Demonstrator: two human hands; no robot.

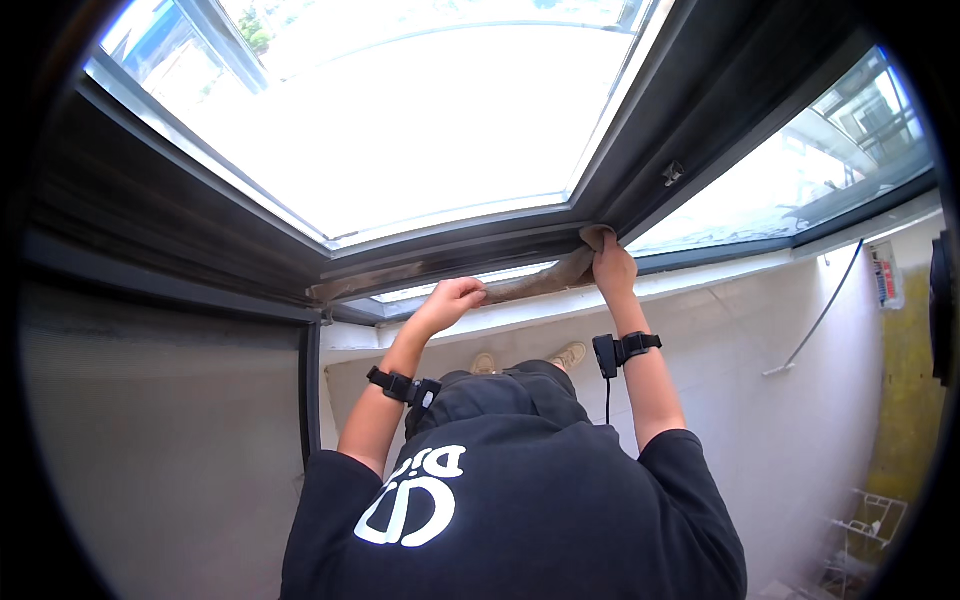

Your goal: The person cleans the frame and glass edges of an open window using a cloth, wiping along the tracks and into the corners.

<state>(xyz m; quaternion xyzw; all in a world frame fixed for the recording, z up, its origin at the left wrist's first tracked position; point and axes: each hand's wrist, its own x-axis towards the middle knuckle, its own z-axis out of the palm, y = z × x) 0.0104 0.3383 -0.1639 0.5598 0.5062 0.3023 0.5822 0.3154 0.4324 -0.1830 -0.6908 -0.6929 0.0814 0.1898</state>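
Observation:
A brown-grey cloth stretches between my two hands in front of the dark window frame. My left hand pinches its left end, low near the sill. My right hand grips the other end, its fingers pressing a fold of cloth against the lower right part of the frame. Brownish smears mark the frame's lower rail left of the cloth. Bright glass fills the area above the rail. Parts of the cloth are hidden behind my fingers.
A mesh screen panel in a dark frame stands at the left. The white sill runs under the window. A metal catch juts from the upright. At right are a long-handled tool and a white wire rack.

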